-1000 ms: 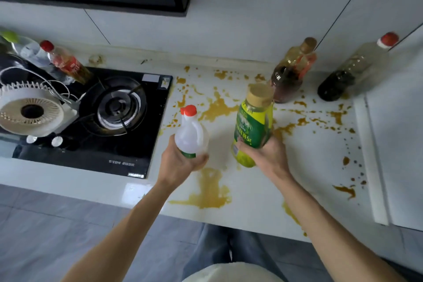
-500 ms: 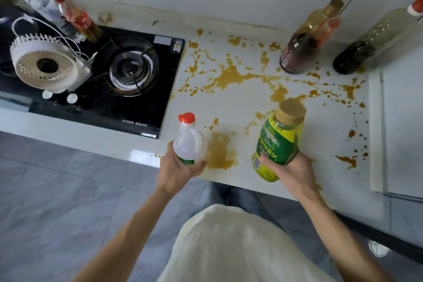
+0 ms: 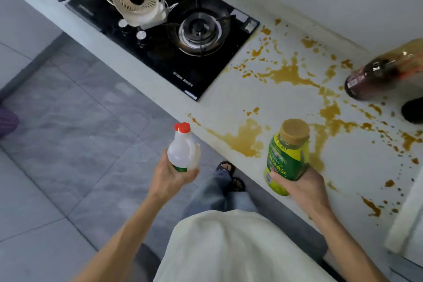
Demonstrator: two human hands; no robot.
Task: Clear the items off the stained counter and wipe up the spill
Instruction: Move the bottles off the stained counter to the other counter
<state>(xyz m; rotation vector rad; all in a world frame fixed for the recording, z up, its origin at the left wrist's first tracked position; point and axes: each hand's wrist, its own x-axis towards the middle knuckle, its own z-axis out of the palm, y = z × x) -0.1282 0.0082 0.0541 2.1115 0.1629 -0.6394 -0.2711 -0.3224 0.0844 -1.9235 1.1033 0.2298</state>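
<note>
I see my left hand point(image 3: 170, 176) wrapped around a white jug point(image 3: 183, 149) over the floor, my right hand point(image 3: 302, 186) gripping a green bottle point(image 3: 286, 158) above the stained bench point(image 3: 357, 174).

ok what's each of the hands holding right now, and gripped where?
Left hand holds the white red-capped bottle around its lower body. Right hand holds the green-labelled bottle around its base. Both are upright.

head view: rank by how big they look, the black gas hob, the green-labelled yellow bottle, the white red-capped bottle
1. black gas hob, clearly largest
2. green-labelled yellow bottle
3. white red-capped bottle
Both bottles are held close to the camera, at similar nearness, so their order looks fair.
</note>
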